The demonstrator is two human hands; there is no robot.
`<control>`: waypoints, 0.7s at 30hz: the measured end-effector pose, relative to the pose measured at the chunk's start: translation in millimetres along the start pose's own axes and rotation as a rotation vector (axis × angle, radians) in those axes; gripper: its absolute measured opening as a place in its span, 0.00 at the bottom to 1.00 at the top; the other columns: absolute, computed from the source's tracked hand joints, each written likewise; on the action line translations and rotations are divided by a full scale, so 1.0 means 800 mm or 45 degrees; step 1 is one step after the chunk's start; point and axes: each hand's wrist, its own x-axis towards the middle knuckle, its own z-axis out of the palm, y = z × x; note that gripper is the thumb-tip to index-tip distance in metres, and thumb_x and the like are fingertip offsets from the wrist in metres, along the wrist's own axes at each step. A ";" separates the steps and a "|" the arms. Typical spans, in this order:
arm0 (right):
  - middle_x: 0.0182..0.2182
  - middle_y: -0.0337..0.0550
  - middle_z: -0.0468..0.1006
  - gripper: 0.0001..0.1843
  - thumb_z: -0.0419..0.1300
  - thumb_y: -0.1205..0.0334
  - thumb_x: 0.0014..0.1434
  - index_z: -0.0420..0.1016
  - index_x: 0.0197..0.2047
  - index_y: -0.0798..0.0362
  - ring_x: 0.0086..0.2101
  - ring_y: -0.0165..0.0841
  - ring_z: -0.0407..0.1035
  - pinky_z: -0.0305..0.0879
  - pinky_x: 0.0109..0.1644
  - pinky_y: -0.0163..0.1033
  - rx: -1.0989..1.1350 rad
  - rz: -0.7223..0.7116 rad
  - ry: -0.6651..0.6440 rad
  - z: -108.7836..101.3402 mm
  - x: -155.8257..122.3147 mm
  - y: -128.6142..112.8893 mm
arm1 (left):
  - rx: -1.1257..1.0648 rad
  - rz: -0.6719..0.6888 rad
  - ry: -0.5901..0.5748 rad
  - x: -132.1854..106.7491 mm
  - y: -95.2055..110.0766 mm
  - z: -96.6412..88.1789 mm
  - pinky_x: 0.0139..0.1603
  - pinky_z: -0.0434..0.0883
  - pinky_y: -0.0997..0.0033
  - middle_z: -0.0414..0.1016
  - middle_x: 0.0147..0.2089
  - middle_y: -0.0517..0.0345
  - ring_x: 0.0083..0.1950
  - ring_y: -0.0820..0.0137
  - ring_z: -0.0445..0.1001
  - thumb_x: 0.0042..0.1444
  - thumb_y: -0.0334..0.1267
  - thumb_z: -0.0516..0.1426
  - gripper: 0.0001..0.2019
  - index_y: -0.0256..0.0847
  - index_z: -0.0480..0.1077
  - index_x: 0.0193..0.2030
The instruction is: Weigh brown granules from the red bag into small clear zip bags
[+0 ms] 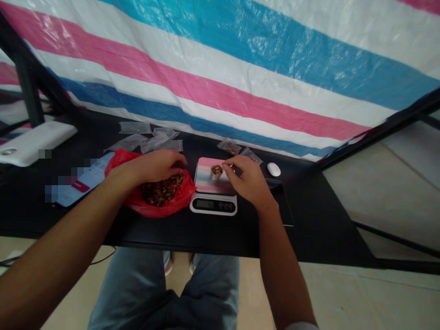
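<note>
My left hand (160, 164) hovers over the open red plastic bag (185, 195), its fingers loosely bent and a gap showing between thumb and forefinger. Inside the bag lie many small brown pieces (160, 192), like dried seeds or pods. A small metal cup (216, 175), filled with similar pieces, stands upright on the striped plate of a kitchen scale (202, 185). Beside the cup's right side is my right hand (245, 176), thumb and forefinger tips brought together; anything between them is too small to make out. The scale's display digits are too blurred to read.
Clear zip bags (160, 137) lie behind the red bag. Two small filled bags (229, 146) are behind the scale. A white mouse (273, 169) and a dark glass-like panel (283, 206) sit at the right. At the left are a phone-like screen (84, 178) and a white stand base (37, 140).
</note>
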 end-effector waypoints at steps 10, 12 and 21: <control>0.37 0.46 0.84 0.08 0.60 0.62 0.69 0.81 0.38 0.50 0.40 0.39 0.76 0.69 0.49 0.45 -0.001 0.008 -0.010 0.004 0.000 0.001 | -0.069 -0.126 0.078 -0.018 -0.018 0.005 0.58 0.76 0.62 0.83 0.57 0.46 0.54 0.57 0.82 0.65 0.46 0.53 0.23 0.37 0.77 0.60; 0.37 0.46 0.84 0.08 0.60 0.63 0.69 0.81 0.38 0.51 0.40 0.39 0.76 0.69 0.48 0.45 -0.002 0.009 -0.017 0.004 0.000 0.001 | -0.023 -0.113 0.073 -0.013 -0.019 0.008 0.58 0.75 0.62 0.84 0.56 0.48 0.54 0.58 0.82 0.66 0.43 0.51 0.22 0.39 0.80 0.57; 0.37 0.46 0.84 0.08 0.60 0.62 0.69 0.81 0.38 0.51 0.39 0.38 0.76 0.69 0.49 0.45 0.005 0.010 -0.015 0.004 0.000 0.002 | 0.059 -0.100 -0.010 0.000 -0.022 0.008 0.48 0.75 0.66 0.86 0.47 0.53 0.46 0.60 0.82 0.61 0.37 0.55 0.15 0.45 0.83 0.46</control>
